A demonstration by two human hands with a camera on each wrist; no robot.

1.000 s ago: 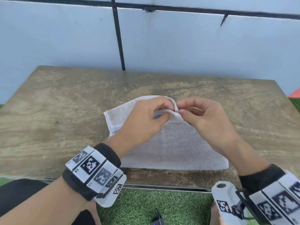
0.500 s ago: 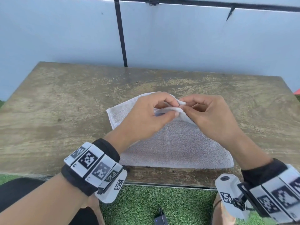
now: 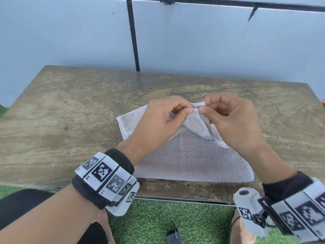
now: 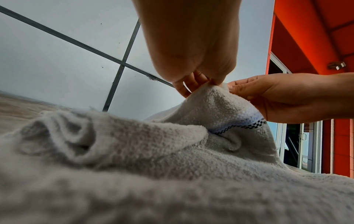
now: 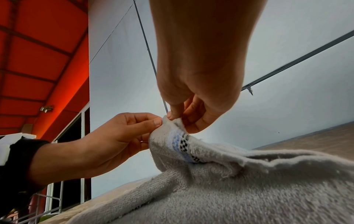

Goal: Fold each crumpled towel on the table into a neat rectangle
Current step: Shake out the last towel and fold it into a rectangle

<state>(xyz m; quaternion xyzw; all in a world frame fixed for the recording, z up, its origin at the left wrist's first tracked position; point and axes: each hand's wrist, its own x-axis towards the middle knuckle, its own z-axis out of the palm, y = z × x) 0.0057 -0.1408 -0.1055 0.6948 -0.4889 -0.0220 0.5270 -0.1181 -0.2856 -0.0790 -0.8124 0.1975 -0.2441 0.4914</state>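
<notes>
Centre frame, the towel (image 3: 190,155) lies on the table (image 3: 70,120), long axis running left-right; left hand (image 3: 158,124) and right hand (image 3: 233,124) both pinch its raised far corner.

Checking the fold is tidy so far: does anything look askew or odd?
The towel isn't square to the table; it lies rotated, one corner bunched up and pinched between left hand and right hand.
</notes>
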